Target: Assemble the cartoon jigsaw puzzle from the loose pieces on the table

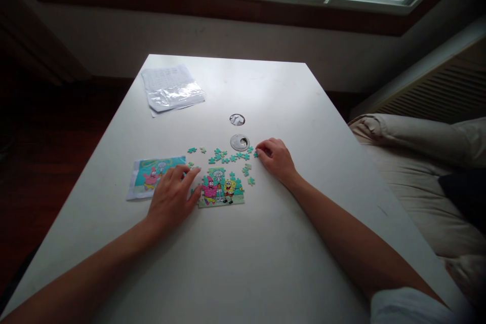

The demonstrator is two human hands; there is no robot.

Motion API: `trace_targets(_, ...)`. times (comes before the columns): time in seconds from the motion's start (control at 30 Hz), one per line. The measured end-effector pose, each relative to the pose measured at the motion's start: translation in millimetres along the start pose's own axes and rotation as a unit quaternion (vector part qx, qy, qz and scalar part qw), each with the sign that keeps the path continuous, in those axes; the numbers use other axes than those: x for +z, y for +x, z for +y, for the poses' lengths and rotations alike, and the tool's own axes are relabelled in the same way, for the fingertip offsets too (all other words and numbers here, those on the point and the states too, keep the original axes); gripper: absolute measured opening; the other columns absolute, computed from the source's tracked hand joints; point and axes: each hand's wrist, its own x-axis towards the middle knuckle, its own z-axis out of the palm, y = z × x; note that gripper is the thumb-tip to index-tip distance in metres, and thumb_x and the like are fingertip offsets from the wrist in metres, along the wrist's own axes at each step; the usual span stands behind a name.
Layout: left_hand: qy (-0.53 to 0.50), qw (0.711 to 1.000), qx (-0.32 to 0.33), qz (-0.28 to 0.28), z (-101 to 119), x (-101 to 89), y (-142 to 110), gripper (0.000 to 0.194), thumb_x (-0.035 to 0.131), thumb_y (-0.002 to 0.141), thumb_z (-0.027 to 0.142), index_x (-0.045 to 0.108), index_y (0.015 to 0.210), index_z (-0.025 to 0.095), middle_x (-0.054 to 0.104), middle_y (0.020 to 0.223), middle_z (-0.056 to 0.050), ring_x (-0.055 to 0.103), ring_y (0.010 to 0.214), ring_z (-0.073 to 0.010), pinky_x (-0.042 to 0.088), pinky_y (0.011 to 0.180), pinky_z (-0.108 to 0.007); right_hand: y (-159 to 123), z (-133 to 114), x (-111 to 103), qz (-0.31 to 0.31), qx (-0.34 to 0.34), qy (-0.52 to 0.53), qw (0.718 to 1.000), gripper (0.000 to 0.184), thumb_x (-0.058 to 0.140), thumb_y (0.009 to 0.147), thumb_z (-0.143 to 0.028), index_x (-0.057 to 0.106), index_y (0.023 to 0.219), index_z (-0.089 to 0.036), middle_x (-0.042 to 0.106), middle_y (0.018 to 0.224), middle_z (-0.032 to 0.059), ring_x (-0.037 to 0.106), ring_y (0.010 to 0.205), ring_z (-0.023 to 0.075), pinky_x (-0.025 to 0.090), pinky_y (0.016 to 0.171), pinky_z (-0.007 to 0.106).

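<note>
- In the head view, the partly joined puzzle [218,193] is set flat on the white table [235,268], between the two hands and nearer the left.
- The left hand [171,193] is held relaxed, thumb and forefinger apart, at the puzzle's left edge; whether the edge is touched cannot be told.
- The joined block is best steadied there with light, flat pressure, so that its seams are not buckled.
- The right hand [276,159] is curled beside a small teal piece [255,155]; whether that piece is pinched cannot be told.
- A piece is best taken by its sides and its tabs matched before it is pressed.
- The other loose pieces [233,158] are best kept spread, and colours checked against the printed packet [146,178].
</note>
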Motion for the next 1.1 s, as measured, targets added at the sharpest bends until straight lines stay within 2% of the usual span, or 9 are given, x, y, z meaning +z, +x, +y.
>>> trace_targets(0.17,0.018,1.000,0.000,0.009,-0.7,0.6,0.8,0.035,0.053,0.098,0.036,0.059,0.130,0.024,0.059,0.118,-0.010,0.055,0.109,-0.0297,0.045,0.094,-0.047,-0.1,0.2,0.3,0.001,-0.003,0.003,1.000,0.011,0.059,0.091,-0.024,0.069,0.086,-0.022,0.064,0.084,0.0059,0.054,0.086,0.0236,0.044,0.082,0.039)
trace_targets(0.43,-0.016,1.000,0.005,0.001,-2.0,2.6,1.8,0.036,0.052,0.098,0.035,0.059,0.131,0.023,0.059,0.119,-0.010,0.056,0.110,-0.0295,0.046,0.095,-0.046,-1.0,-0.7,1.4,-0.001,-0.001,0.009,1.000,0.011,0.060,0.091,-0.025,0.070,0.086,-0.023,0.064,0.085,0.0063,0.054,0.087,0.0242,0.044,0.080,0.039)
trace_targets(0.73,-0.058,0.996,0.063,-0.031,-1.7,6.7,-0.2,0.039,0.053,0.098,0.031,0.056,0.137,0.023,0.053,0.141,-0.011,0.050,0.126,-0.0313,0.042,0.106,-0.050,-0.5,-4.0,0.4,-0.003,-0.007,0.016,1.000,0.010,0.060,0.091,-0.024,0.069,0.087,-0.023,0.065,0.084,0.0054,0.055,0.087,0.0237,0.044,0.080,0.039)
trace_targets(1.1,-0.047,0.997,0.055,-0.016,1.4,7.7,-1.4,0.037,0.053,0.099,0.030,0.057,0.134,0.021,0.054,0.141,-0.012,0.051,0.127,-0.0316,0.041,0.110,-0.053,-0.9,-3.2,0.7,-0.006,-0.012,0.009,1.000,0.009,0.060,0.091,-0.024,0.068,0.086,-0.022,0.065,0.084,0.0051,0.054,0.086,0.0232,0.044,0.081,0.038)
